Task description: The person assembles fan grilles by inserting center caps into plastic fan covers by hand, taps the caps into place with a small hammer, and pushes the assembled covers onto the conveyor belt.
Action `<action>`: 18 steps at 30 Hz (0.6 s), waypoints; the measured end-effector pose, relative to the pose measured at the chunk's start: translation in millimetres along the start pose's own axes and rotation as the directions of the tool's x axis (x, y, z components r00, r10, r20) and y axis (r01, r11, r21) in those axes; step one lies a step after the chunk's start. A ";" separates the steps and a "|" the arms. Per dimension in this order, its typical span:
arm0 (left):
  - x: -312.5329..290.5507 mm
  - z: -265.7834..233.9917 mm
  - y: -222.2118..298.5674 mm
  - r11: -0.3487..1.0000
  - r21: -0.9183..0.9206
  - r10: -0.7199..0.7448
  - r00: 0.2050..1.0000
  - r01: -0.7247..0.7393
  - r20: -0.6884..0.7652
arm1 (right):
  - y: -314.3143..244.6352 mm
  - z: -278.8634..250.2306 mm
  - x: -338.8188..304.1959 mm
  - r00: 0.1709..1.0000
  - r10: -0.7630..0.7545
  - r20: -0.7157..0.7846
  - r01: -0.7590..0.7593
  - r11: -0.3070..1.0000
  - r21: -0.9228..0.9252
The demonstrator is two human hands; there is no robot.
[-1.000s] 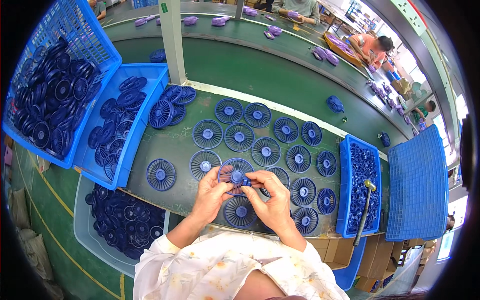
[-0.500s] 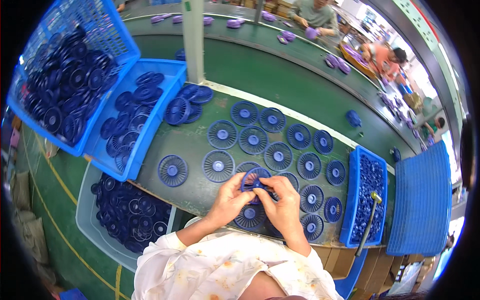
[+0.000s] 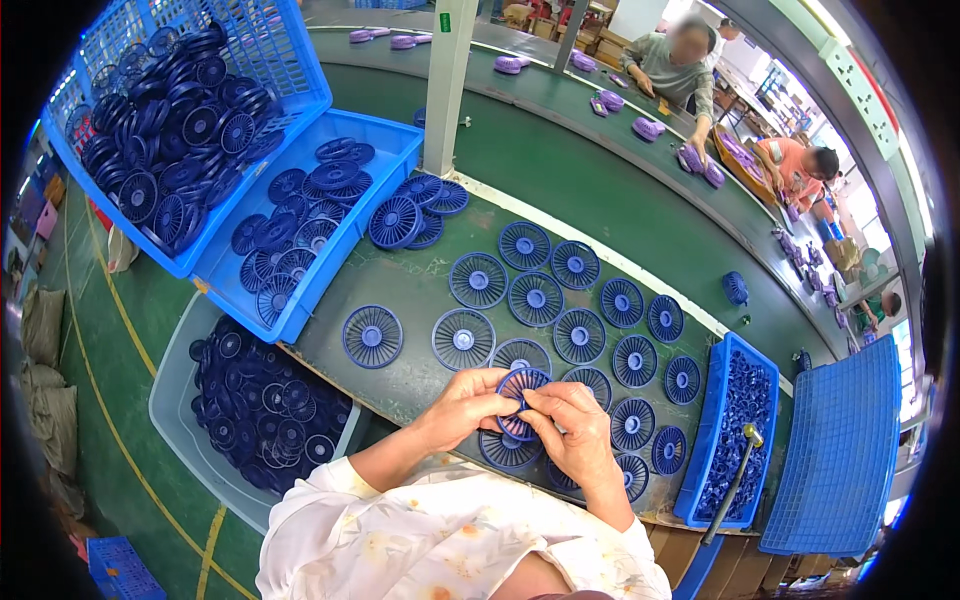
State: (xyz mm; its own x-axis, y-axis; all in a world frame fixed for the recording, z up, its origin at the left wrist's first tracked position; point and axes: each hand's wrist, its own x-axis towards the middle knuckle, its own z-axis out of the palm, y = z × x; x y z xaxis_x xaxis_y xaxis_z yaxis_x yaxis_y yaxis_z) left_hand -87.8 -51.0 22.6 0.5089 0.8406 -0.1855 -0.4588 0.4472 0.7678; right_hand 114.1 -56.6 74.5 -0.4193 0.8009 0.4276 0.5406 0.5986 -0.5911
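Note:
A round dark-blue fan grille is held up on edge, tilted, just above the near side of the table. My left hand pinches it by the rim between thumb and fingers. The fingers of my right hand are closed at its middle and right side; any small part between those fingertips is hidden. Beneath my hands, a flat grille is partly covered. Several more lie spread over the green tabletop, among them one grille off to the left and another grille beyond my left hand.
Left are a blue crate and a blue tray of grilles, with a grey tub below. At right, a hammer lies across a blue bin of small parts. Co-workers sit beyond a conveyor carrying purple items.
The whole view has shifted slightly. The held grille has turned, and my right fingers have moved on it. Across the conveyor, a co-worker's arm now reaches down to a purple item.

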 end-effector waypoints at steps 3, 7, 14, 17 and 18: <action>2.4 4.5 0.4 0.966 0.180 0.203 0.975 -0.185 -0.085 | -2.8 4.7 2.1 0.999 -0.013 -0.043 0.013 1.000 -0.008; 0.9 -0.5 45.2 0.350 0.906 0.670 0.740 -0.236 -0.066 | -6.4 -6.7 -4.9 0.955 0.080 -0.286 -0.090 0.996 -0.021; 5.9 -95.7 71.0 -0.114 0.988 0.694 0.720 0.099 0.008 | 10.9 -1.1 -24.4 0.905 0.261 -0.336 -0.232 0.965 0.125; -4.4 -101.0 75.3 -0.201 0.970 0.616 0.787 0.135 0.018 | 6.2 3.2 -22.6 0.885 0.320 -0.339 -0.267 0.944 0.194; -6.3 -103.7 76.2 -0.251 0.957 0.592 0.805 0.145 0.033 | 6.9 3.6 -22.4 0.884 0.322 -0.339 -0.270 0.943 0.194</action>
State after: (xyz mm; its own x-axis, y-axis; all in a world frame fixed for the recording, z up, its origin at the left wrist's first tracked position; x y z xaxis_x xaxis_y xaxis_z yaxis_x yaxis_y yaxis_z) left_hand -201.5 9.4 18.7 0.1619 0.9315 0.3258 0.8863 -0.2824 0.3671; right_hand 124.6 -70.4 58.4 0.0513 0.9064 0.4194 0.4818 0.3453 -0.8053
